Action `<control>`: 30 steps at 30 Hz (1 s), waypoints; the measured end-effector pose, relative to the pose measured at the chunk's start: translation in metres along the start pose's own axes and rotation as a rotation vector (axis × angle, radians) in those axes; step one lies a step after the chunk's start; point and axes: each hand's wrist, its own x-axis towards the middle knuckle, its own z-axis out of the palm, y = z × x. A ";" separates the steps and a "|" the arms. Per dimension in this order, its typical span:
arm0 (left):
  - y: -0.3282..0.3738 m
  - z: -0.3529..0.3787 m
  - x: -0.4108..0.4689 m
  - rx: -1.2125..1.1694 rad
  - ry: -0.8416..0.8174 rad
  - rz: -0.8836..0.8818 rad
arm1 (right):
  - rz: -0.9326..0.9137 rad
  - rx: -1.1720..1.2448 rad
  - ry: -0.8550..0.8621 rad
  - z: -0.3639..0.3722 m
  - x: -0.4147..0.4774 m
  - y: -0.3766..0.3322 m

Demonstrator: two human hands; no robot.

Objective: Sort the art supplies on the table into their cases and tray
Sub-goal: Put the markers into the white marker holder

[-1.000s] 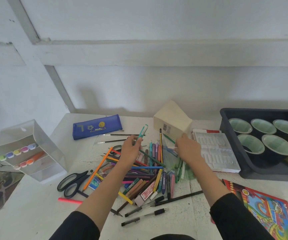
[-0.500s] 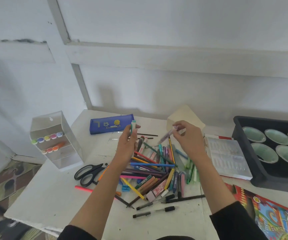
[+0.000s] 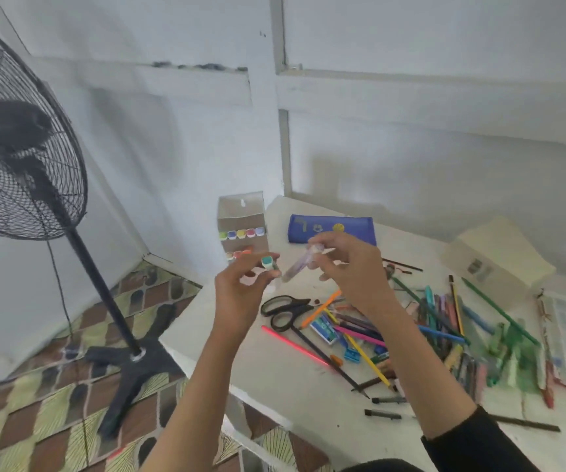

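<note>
Art supplies [image 3: 428,321] lie mostly loose on the worktop [image 3: 292,386], and two markers are up in the air. At far left a standing fan [image 3: 19,165] rests on the tiled floor, clear of the job. Next comes the clear marker case [image 3: 242,229], upright at the worktop's far left corner, with rows of coloured caps showing inside. In front of it the left grip [image 3: 240,294] pinches a teal-capped marker [image 3: 268,263] at the fingertips. Just beside it the right grip [image 3: 353,267] is curled round a purple marker [image 3: 300,264], its end pointing towards the left hand. Behind lies the blue pencil pouch [image 3: 332,228], below are the scissors [image 3: 285,310], then the heap of pencils and pens, and a cream box [image 3: 493,257] further right.

The likely trouble is the light fingertip pinch. The left hand seems to hang near the worktop's edge, so a slip could drop the marker to the floor. The two markers are close enough to knock together. The case stands by the corner, and a hard push while loading could tip it or shove it off.
</note>
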 end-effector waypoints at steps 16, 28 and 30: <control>-0.042 -0.014 0.024 0.464 0.101 0.263 | -0.338 -0.420 -0.121 0.069 0.014 0.010; -0.028 -0.006 0.056 1.029 -0.250 0.051 | -0.268 -1.020 -0.283 0.089 0.045 0.024; -0.024 -0.008 0.059 1.076 -0.322 0.062 | -0.261 -1.073 -0.286 0.093 0.046 0.025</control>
